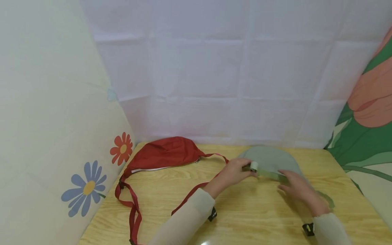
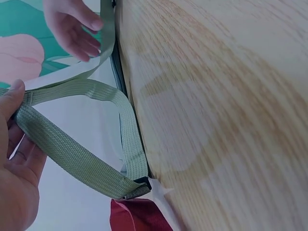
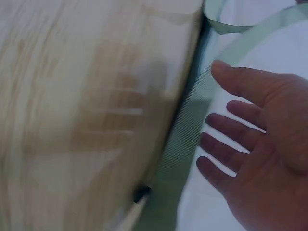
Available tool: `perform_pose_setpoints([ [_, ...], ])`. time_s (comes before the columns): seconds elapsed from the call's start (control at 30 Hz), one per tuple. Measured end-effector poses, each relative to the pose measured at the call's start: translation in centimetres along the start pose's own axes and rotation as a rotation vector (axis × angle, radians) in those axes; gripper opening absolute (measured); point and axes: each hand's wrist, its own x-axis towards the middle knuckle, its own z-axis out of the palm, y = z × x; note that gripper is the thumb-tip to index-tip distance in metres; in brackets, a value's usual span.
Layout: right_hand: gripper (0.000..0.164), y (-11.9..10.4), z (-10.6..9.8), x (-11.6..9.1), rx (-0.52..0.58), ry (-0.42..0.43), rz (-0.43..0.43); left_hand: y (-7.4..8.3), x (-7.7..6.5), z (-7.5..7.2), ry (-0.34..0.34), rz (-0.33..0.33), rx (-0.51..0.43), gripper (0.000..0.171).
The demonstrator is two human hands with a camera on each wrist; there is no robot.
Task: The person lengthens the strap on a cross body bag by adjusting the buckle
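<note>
A pale green waist bag (image 1: pixel 269 158) lies at the back right of the table. My left hand (image 1: pixel 237 172) pinches its green webbing strap (image 2: pixel 72 149) between thumb and fingers at the bag's front left. From there the strap loops through a black slider (image 2: pixel 139 186), seen in the left wrist view. To the right, my right hand (image 1: pixel 298 187) hovers by the bag's front edge, its fingers spread and relaxed. In the right wrist view this hand (image 3: pixel 260 130) holds nothing, and its fingertips overlap the strap's edge (image 3: pixel 187 130).
A red waist bag (image 1: pixel 168 151) lies at the back left, its red strap (image 1: pixel 134 197) trailing forward. One black buckle (image 1: pixel 212 214) is beside the left forearm, another (image 1: pixel 308 229) by the right cuff. A white cloth (image 1: pixel 196 85) hangs behind the wooden table (image 1: pixel 251 211).
</note>
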Motion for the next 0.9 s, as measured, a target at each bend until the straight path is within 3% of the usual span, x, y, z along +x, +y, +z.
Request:
perform_pose_setpoints([
  [0.23, 0.052, 0.0, 1.1, 0.7, 0.024, -0.027, 0.0, -0.1, -0.1, -0.1, -0.003, -0.027, -0.029, 0.029],
  [0.47, 0.037, 0.0, 1.2, 0.4, -0.024, 0.045, -0.038, -0.4, 0.0, -0.1, 0.01, -0.048, -0.038, 0.031],
  [0.7, 0.031, -0.9, 1.2, -0.5, -0.001, 0.001, 0.001, -0.7, 0.1, 0.1, 0.031, -0.019, -0.048, 0.018],
  [0.9, 0.026, -1.4, 1.0, -0.9, 0.037, -0.013, 0.043, -0.7, 0.2, 0.2, 0.026, -0.017, -0.028, 0.019],
])
